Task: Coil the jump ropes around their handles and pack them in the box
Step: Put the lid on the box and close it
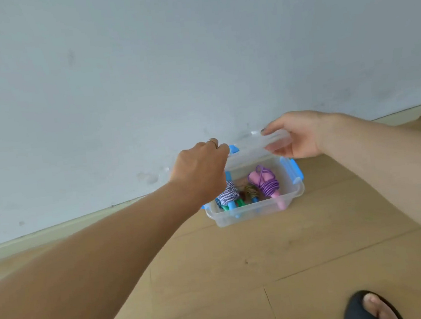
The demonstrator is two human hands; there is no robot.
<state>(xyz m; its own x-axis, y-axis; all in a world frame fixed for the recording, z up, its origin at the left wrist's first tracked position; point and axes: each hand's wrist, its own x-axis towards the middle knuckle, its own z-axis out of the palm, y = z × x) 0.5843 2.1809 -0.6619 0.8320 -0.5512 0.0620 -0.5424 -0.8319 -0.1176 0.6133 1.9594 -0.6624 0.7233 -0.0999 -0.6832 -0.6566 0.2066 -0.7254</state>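
A clear plastic box (pixel 251 213) with blue latches stands on the floor by the wall. Inside lie three coiled jump ropes: a purple one with pink handles (pixel 268 184), a dark multicoloured one (pixel 250 192) in the middle, and a blue-and-white one (pixel 227 196) on the left. A clear lid (pixel 255 147) hovers tilted over the box's far side. My left hand (pixel 200 170) grips the lid's left end. My right hand (pixel 295 134) pinches its right end between thumb and fingers.
A pale grey-blue wall (pixel 167 60) with a skirting board (pixel 55 230) runs right behind the box. The floor (pixel 240 260) is light wooden planks. My two feet in dark sandals (pixel 370 308) stand at the bottom edge.
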